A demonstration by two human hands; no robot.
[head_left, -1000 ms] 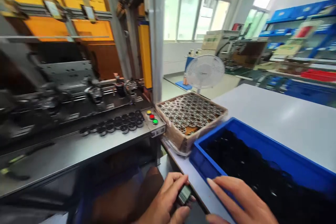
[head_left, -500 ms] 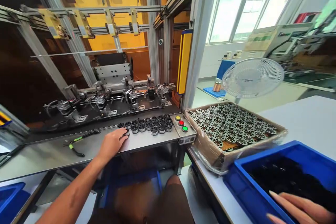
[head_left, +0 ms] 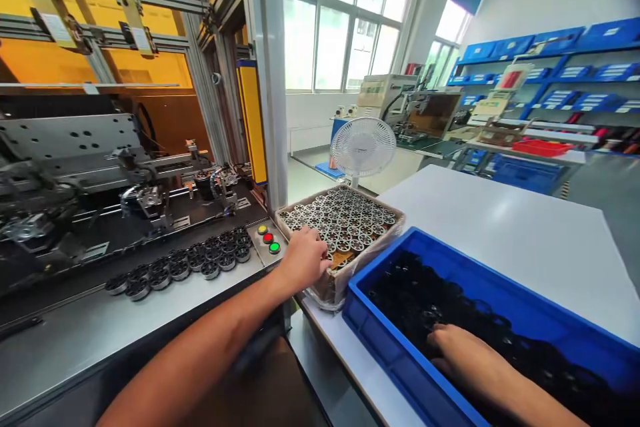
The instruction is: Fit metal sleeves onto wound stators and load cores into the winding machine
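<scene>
My left hand (head_left: 306,255) is at the near left corner of a plastic-lined cardboard box (head_left: 370,255). Its fingers curl down by the round, spoked metal parts (head_left: 345,213) packed inside; what they grip, if anything, is hidden. Inside a blue bin (head_left: 385,340), my right hand (head_left: 457,347) reaches into a heap of black, ring-like parts (head_left: 425,287). The fingers there bend together among the pieces, their tips partly out of sight. On the metal ledge to the left stand rows of round black-topped parts (head_left: 180,265) with silvery sides.
Yellow, red and green buttons (head_left: 269,238) sit on a panel beside the cardboard box. A framed machine with clamping fixtures (head_left: 143,197) rises behind the ledge. A white fan (head_left: 364,147) stands behind the box. The white table (head_left: 480,213) extends right; shelves of blue bins (head_left: 560,73) line the back.
The view has turned right. My left hand has left the row of parts on the ledge for the cardboard box. My right hand has gone down into the black parts.
</scene>
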